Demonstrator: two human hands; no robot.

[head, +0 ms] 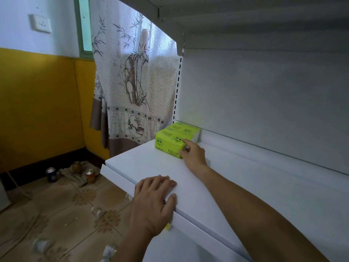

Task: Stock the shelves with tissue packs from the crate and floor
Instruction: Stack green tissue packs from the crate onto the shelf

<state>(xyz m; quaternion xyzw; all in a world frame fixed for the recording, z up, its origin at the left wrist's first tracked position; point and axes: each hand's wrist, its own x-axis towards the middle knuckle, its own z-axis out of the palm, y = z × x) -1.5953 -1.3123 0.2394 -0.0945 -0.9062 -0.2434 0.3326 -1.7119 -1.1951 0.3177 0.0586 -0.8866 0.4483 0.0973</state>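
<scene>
Green tissue pack on the shelf, right hand gripping its end; left hand flat on the edge, apart.

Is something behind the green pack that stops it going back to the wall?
Yes. A second pack sits right behind the front pack that the right hand holds, between it and the back wall. Nothing else visible blocks it.

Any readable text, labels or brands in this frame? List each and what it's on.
No text reads clearly.
Front tissue pack: yellow print on its front face, too blurred to read.
Rear tissue pack: faint marks on top, unreadable.
Floor cans: labels too small.
Yellow tag on shelf lip, by left hand: mostly hidden.
</scene>
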